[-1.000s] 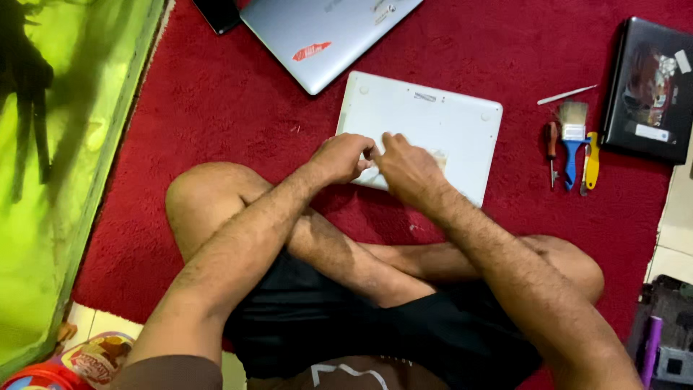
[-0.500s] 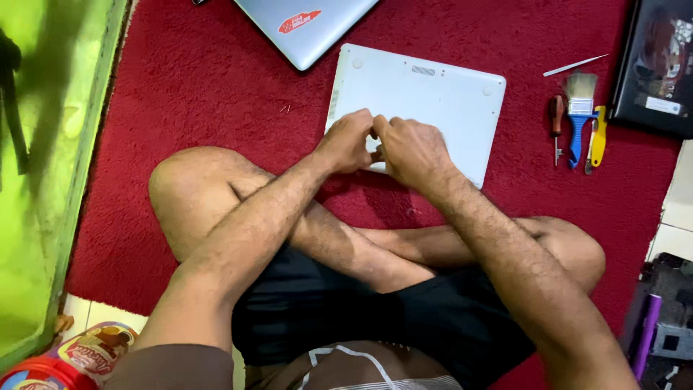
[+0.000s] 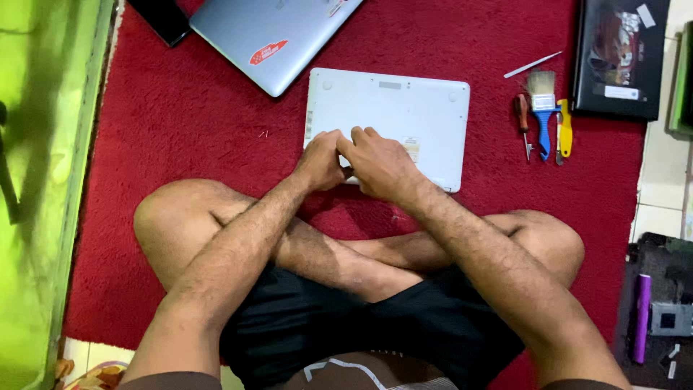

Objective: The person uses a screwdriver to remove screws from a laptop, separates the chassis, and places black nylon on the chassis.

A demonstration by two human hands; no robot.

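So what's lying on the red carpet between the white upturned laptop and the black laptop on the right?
In the head view, a red-handled screwdriver, blue-handled brush, yellow-handled tool and thin white stick.

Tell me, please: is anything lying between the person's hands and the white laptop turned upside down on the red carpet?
Nothing visible does. The left hand and the right hand already rest directly on the white laptop, near its front edge.
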